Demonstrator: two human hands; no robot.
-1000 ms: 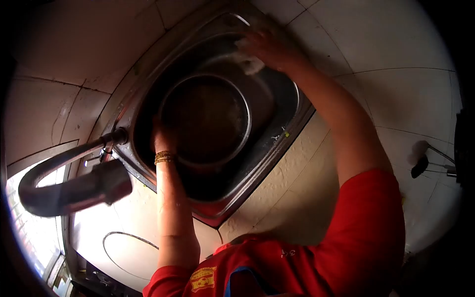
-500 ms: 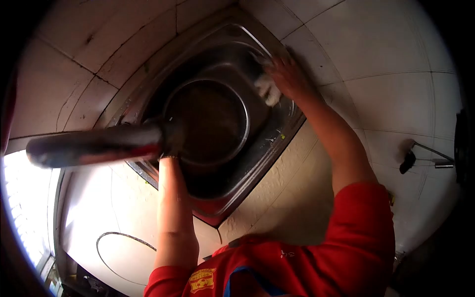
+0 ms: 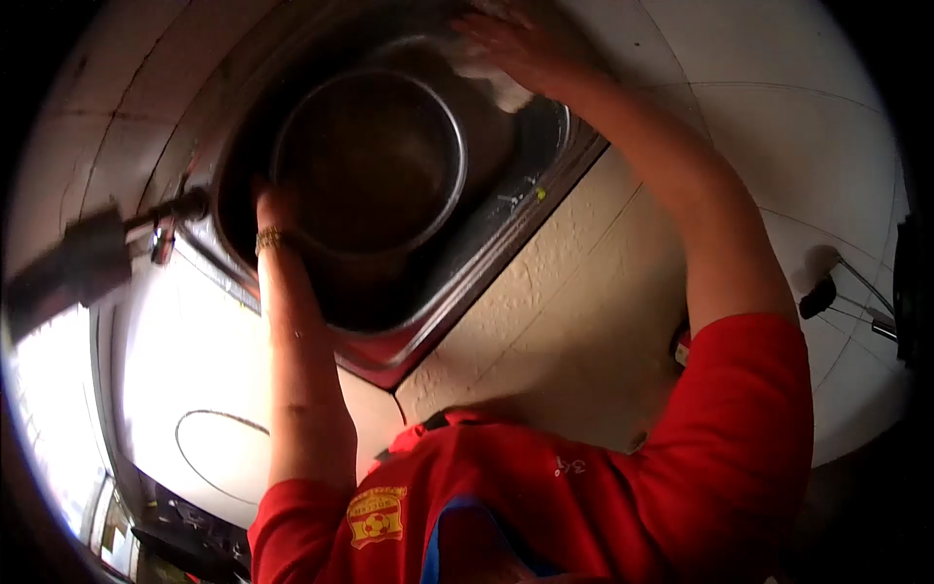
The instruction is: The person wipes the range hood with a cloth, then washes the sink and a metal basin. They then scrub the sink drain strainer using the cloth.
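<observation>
A round metal pan (image 3: 461,136) with a shiny rim sits inside the metal sink (image 3: 457,277); its inside is dark. My left hand (image 3: 279,206), with a bracelet at the wrist, is at the pan's left rim. Shadow hides its fingers, so I cannot tell whether they grip the rim. At the sink's far right side, my right hand (image 3: 520,54) lies over a whitish cloth (image 3: 508,92), pressing it against the sink surface. Part of the cloth shows below the palm, and the fingertips are smeared by motion.
At the left, a dark tap-like fitting (image 3: 73,263) reaches over the sink's edge. Wet pale tiles (image 3: 525,282) lie along the near side. A small green scrap (image 3: 541,195) is on the sink rim. A thin cable (image 3: 195,417) loops at lower left.
The view has shifted, so the sink and pan appear higher and further left. My right hand and the cloth have moved toward the far end. The tap-like fitting no longer covers my left hand.
</observation>
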